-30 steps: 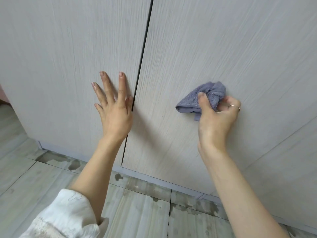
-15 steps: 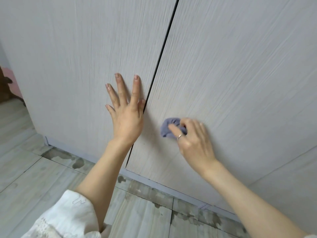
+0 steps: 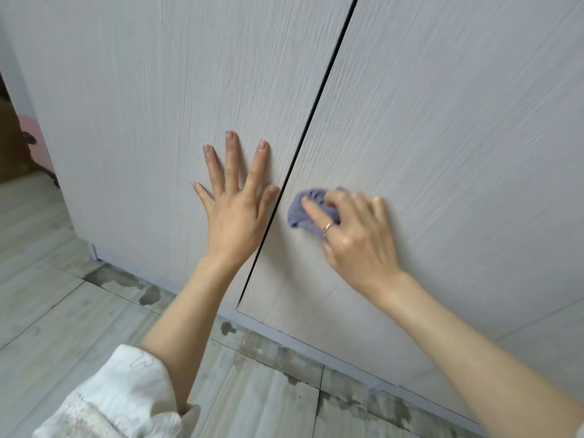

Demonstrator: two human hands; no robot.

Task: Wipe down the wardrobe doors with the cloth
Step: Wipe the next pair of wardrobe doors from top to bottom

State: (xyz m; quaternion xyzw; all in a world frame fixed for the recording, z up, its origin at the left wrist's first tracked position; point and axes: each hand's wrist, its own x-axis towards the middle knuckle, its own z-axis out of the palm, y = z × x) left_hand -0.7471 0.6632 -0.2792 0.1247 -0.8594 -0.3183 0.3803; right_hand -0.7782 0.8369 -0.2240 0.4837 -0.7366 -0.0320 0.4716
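Wiping is mid-course: right hand (image 3: 354, 235) presses the bunched cloth (image 3: 303, 213) on the right door (image 3: 442, 137), just beside the gap (image 3: 303, 143); left hand (image 3: 235, 200) lies flat, fingers spread, on the left door (image 3: 142, 105). Most surface probably remains.

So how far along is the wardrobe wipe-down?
Nothing shows as finished: neither door looks visibly wiped. In hand: the right hand presses the bunched purple cloth on the pale wood-grain right door, beside the dark gap, while the left hand lies flat on the matching left door. Left: probably most of both doors.
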